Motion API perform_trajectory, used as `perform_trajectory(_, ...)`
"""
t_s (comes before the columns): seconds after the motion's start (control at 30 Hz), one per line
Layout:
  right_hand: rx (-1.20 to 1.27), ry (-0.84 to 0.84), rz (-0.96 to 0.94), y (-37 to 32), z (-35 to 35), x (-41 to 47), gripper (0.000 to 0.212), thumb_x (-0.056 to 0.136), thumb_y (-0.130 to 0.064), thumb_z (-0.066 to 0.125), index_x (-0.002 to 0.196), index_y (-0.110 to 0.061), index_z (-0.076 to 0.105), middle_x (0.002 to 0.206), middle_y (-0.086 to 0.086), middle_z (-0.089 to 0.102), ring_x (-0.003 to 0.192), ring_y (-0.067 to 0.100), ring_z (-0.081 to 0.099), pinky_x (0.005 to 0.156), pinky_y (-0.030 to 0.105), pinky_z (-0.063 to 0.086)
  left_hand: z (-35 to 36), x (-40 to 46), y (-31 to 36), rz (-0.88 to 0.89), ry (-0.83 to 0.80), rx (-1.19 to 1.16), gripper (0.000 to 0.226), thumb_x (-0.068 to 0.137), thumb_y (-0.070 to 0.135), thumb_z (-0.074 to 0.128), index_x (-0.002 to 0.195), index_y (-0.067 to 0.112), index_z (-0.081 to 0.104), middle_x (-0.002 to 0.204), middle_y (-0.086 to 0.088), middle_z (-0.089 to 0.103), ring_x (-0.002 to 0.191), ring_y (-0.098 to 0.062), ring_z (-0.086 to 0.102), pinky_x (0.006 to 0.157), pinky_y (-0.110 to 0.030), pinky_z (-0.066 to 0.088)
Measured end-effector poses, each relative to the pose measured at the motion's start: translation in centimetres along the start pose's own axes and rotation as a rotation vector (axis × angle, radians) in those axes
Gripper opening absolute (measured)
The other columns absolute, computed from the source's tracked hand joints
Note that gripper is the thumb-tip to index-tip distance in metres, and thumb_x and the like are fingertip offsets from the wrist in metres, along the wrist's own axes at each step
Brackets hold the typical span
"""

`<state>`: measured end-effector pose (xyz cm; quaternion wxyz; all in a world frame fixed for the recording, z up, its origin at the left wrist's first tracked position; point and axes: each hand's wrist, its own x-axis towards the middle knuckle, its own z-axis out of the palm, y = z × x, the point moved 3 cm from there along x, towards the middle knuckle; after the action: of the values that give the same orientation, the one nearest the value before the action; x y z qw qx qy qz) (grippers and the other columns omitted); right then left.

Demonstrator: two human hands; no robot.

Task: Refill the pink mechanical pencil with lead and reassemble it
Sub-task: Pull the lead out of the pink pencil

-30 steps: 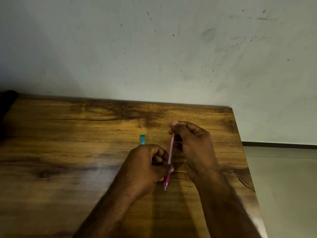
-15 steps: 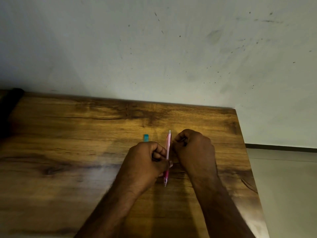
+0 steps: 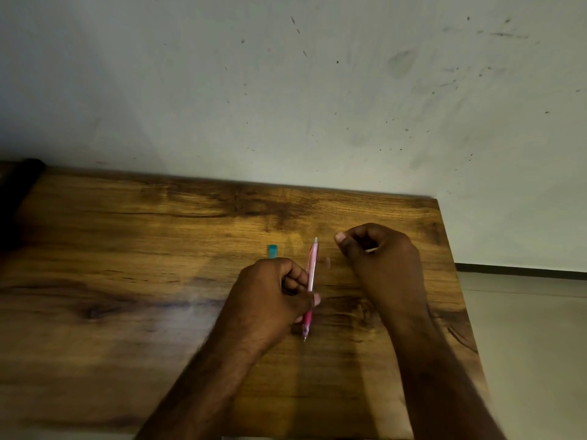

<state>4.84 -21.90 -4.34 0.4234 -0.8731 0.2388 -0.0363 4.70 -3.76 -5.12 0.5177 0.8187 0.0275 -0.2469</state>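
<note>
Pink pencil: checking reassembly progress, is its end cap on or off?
Cannot tell: the pink pencil, in the left hand, is too small and blurred.

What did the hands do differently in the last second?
The right hand let go of the pencil's top and drew away to the right; something small and pale shows in its fingers, too small to identify. The left hand kept its hold on the pencil, tip towards the person. The small teal piece stayed put on the table.
</note>
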Motion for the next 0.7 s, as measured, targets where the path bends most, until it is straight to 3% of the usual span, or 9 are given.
perform_trajectory(0.1,0.301,-0.098,0.112,-0.2,0.3,-0.1,0.025,0.089,-0.044,0.074,0.078,-0.022,0.078,0.064,-0.008,0.072,0.059,0.000,0.064,0.060,0.028,0.052,0.1,0.0,0.2,0.016,-0.011,0.009,0.016,0.079,0.012,0.085,0.085,0.022,0.074,0.075,0.005,0.075,0.067,-0.007,0.075,0.063,-0.030,0.065)
perform_trajectory(0.2,0.362,-0.186,0.149,-0.4,1.1,-0.3,0.022,0.090,-0.038,0.076,0.076,-0.020,0.079,0.057,-0.007,0.068,0.050,0.000,0.058,0.060,0.028,0.049,0.2,-0.1,0.3,0.034,-0.022,0.029,0.017,0.079,0.014,0.085,0.085,0.024,0.074,0.077,0.005,0.076,0.069,-0.007,0.075,0.065,-0.033,0.066)
perform_trajectory(0.47,0.387,-0.164,0.118,-0.2,1.5,0.0,0.020,0.090,-0.031,0.077,0.075,-0.018,0.078,0.060,-0.004,0.069,0.054,0.004,0.060,0.062,0.032,0.051,0.4,0.0,0.2,0.035,-0.039,0.061,0.018,0.078,0.014,0.086,0.085,0.024,0.074,0.078,0.005,0.076,0.071,-0.007,0.075,0.067,-0.036,0.066)
perform_trajectory(0.6,0.401,-0.084,0.119,-0.1,1.3,0.1,0.019,0.090,-0.029,0.077,0.074,-0.019,0.076,0.063,-0.006,0.072,0.055,0.001,0.063,0.056,0.022,0.052,0.7,-0.1,0.1,0.002,-0.080,0.053,0.017,0.077,0.012,0.087,0.086,0.020,0.075,0.076,0.003,0.077,0.069,-0.007,0.075,0.064,-0.033,0.066)
perform_trajectory(0.7,0.152,0.021,0.037,0.5,0.5,0.3,0.020,0.090,-0.036,0.075,0.076,-0.023,0.075,0.067,-0.008,0.073,0.062,0.000,0.066,0.056,0.022,0.051,0.7,-0.2,0.0,-0.014,-0.081,0.024,0.016,0.078,0.010,0.086,0.084,0.018,0.074,0.074,0.003,0.077,0.065,-0.007,0.075,0.059,-0.026,0.063)
